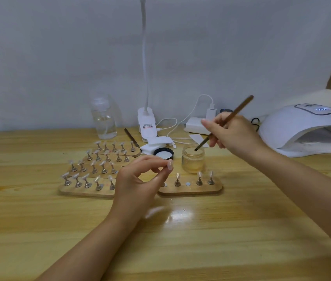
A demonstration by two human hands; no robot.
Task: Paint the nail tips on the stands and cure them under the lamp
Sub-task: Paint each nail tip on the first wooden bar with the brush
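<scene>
Wooden table (241, 230) carries everything. Curing lamp (302, 128) sits far right at the back, mouth open toward the person, well apart from the stands. Four wooden stand boards (83, 190) crowd the left-centre, each with metal holders topped by pale nail tips. A fifth board (191, 189) lies front-centre, long axis left-right, with three holders standing and at least one bare magnet spot showing.

Small glass jar (193, 159) of yellowish gel sits just behind that board; its black lid (163, 153) lies beside it to the left.

Right hand (233, 132) grips a brown brush (224, 122), fingers curled round the shaft. The brush runs diagonally, handle up-right, bristle end down-left and dipped into the jar mouth.

Left hand (140, 179) hovers in front of the fifth board, thumb and forefinger pinching one nail tip (169, 164); whether its holder is under the fingers is hidden, probably is.

Key relation: the pinched tip is down-left of the brush end, near it, on the line of the brush's own axis. Next move likely carries the loaded brush a short way to it; the right hand does the travelling.
</scene>
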